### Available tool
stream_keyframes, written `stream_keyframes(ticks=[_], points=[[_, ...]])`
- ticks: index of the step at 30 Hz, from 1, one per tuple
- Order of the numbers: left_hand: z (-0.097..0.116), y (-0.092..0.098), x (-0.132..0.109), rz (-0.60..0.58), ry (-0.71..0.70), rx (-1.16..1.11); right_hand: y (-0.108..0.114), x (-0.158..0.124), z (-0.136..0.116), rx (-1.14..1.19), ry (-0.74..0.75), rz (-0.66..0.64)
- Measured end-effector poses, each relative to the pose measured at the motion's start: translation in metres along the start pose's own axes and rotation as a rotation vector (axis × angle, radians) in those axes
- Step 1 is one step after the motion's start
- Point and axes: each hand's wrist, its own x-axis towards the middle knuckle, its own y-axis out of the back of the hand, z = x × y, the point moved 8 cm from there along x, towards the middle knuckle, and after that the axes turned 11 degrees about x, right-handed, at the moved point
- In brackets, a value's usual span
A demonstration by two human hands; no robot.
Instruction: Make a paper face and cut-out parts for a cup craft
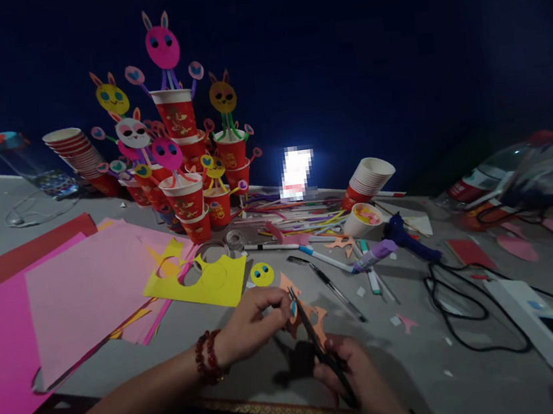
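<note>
My right hand (349, 362) is wrapped round the handles of dark scissors (315, 336), whose blades point up and away from me. At the blade tips, my left hand (257, 320) pinches a small paper piece (294, 309) with blue and orange on it. Behind and beside the blades lie orange paper scraps (318, 319) with cut-out edges. Just beyond my left hand rests a round yellow paper face (262, 274) with blue eyes. A yellow sheet (225, 280) with round holes cut from it lies to the left.
Red paper cups (185, 198) with paper animal figures stand stacked at the back. Pink paper sheets (87, 304) cover the left. A black pen (334, 290), a purple glue stick (376, 255), a blue glue gun (411, 237) and its black cable (442, 321) lie to the right.
</note>
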Motion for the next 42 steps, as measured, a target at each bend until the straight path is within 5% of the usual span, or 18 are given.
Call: stream_keyframes(ticks=[31,42], points=[[-0.002,0.0,-0.001,0.003,0.007,-0.005,-0.003,0.001,-0.003,-0.028,-0.065,0.011],[-0.002,-0.001,0.0,-0.022,0.024,-0.026,0.005,0.0,-0.009,-0.157,0.065,0.011]])
